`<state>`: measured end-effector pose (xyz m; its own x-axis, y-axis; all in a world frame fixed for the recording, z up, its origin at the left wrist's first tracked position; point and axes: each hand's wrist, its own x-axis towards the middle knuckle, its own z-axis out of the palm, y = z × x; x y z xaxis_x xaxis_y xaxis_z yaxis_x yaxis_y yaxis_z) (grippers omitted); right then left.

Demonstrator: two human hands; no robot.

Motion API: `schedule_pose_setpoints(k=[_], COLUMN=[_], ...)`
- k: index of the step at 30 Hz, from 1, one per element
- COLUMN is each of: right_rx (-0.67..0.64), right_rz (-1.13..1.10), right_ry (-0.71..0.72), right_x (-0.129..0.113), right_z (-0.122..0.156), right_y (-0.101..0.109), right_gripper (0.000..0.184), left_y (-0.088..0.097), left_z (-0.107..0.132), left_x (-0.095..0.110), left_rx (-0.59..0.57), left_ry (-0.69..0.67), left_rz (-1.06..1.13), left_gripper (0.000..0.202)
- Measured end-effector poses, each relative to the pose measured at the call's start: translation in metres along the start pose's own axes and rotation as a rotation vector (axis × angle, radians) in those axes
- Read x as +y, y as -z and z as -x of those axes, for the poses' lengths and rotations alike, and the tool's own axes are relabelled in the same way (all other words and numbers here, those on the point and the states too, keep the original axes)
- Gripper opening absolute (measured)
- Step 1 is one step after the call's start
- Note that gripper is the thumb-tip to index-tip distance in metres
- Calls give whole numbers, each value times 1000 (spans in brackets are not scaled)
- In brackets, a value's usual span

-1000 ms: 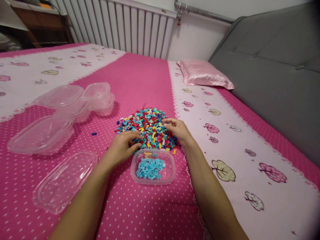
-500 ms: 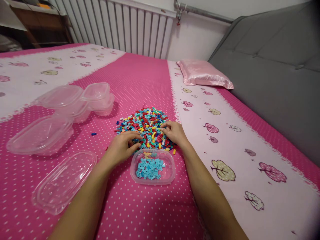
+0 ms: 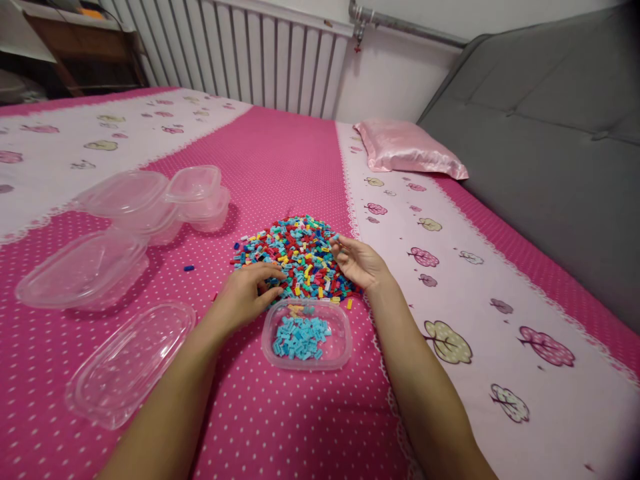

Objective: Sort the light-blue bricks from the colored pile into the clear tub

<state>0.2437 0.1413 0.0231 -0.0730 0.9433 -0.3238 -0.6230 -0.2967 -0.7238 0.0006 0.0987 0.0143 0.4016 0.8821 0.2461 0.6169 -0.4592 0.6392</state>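
Observation:
A heap of small mixed-colour building bricks point(image 3: 300, 250) lies on the bedspread. My right hand point(image 3: 361, 261) is raised at the heap's right side, turned partly palm up, with a light blue brick point(image 3: 336, 237) pinched between thumb and fingertip. At the heap's near left edge rests my left hand point(image 3: 250, 290), its fingers curved and its thumb apart from them; no brick shows in its grasp. Just in front of the heap stands a clear plastic container point(image 3: 337, 343) holding many light blue bricks point(image 3: 300, 338) and a few yellowish ones at its far end.
Clear lids and stacked tubs point(image 3: 83, 267) stand to the left, with more containers point(image 3: 195, 200) behind. An oval clear lid point(image 3: 133, 363) lies beside my left forearm. One dark blue brick point(image 3: 189, 268) lies apart. A pink pillow point(image 3: 407, 148) rests against the grey headboard point(image 3: 540, 120).
My right hand has lifted and moved slightly right from the heap, turning its palm up, and a light blue brick now shows at its fingertips. My left hand has stayed in place.

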Motion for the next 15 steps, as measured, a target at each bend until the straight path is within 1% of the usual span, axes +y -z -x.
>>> schedule_pose_setpoints(k=[2,4,8,10,12,13,15], right_rx=[20,22,-15,-16,5,23,75], right_rz=[-118,-187,-198,-141,-23,66,318], right_ry=[-58,-89,-69,-29,10,35,115], right_x=[-3,-5,-6,-7,-7,-7,-5], right_z=[1,3,7,7,7,7,7], right_y=[-1,-2,-1,-1,-1,0,4], right_gripper=[11,10,6,5,9,11,15], left_y=[0,0,-1,-1,-1,-1,0], left_z=[0,0,0,0,0,0,0], left_x=[0,-1,-2,-3,-3,-2,-2], left_rx=[2,0,-3,-1,0,-1,-3], left_ry=[-4,-12,-24,-22,-16,-14,-10], left_rz=[0,-6,-9,-6,-3,-1,1], left_gripper=[24,24,26,25,24,24,24])
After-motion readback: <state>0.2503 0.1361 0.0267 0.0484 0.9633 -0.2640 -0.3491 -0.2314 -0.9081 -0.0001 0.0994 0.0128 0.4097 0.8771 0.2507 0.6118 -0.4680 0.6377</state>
